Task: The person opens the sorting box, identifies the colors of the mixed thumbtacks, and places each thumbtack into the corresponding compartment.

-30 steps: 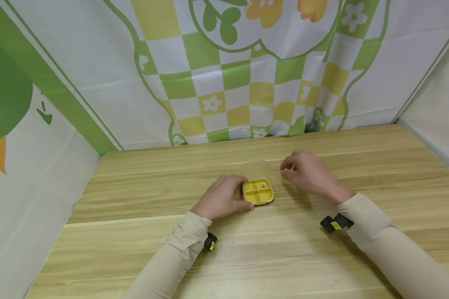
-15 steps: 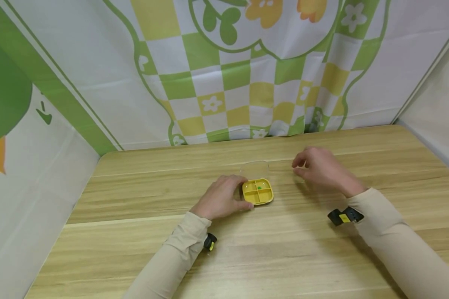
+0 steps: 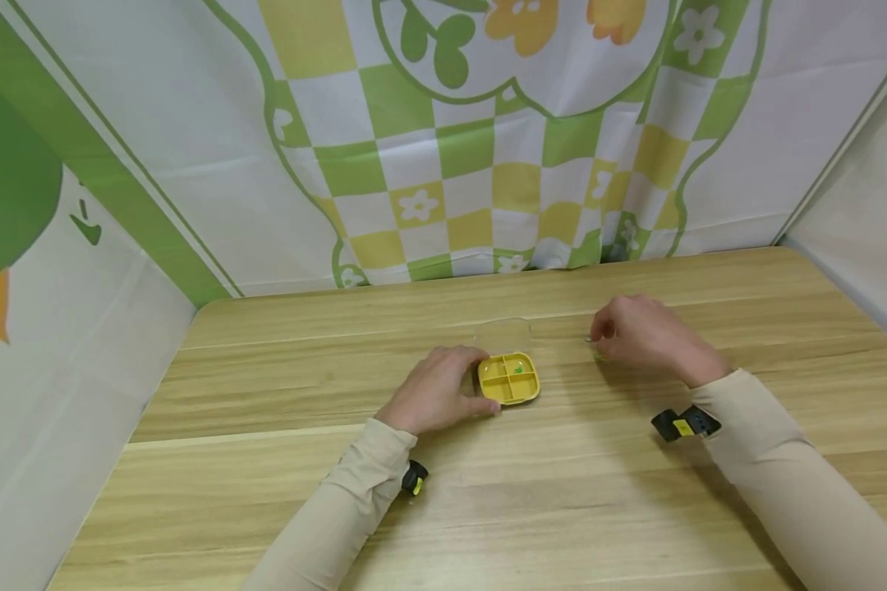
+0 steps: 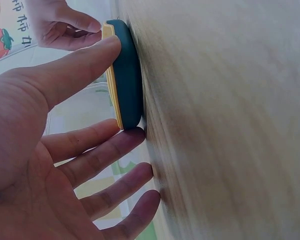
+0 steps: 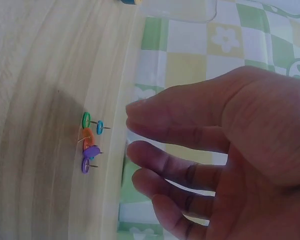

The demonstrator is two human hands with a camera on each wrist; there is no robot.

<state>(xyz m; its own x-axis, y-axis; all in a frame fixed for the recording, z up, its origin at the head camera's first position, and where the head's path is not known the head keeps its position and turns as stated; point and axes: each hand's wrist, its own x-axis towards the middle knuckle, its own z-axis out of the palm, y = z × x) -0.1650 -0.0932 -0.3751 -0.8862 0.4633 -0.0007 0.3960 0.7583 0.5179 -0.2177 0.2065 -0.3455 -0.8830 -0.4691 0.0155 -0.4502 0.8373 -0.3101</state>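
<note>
Because the right hand (image 3: 646, 336) has moved farther right of the yellow box (image 3: 523, 387), it is now nearest the loose pins (image 5: 90, 143) on the table (image 3: 266, 394), and we judge that the work has passed to that cluster. We see its thumb and forefinger together, with no pin visible between them. We note the left hand (image 3: 438, 390) gripping the yellow box, whose rear-right compartment holds a small green piece (image 3: 518, 369).
</note>
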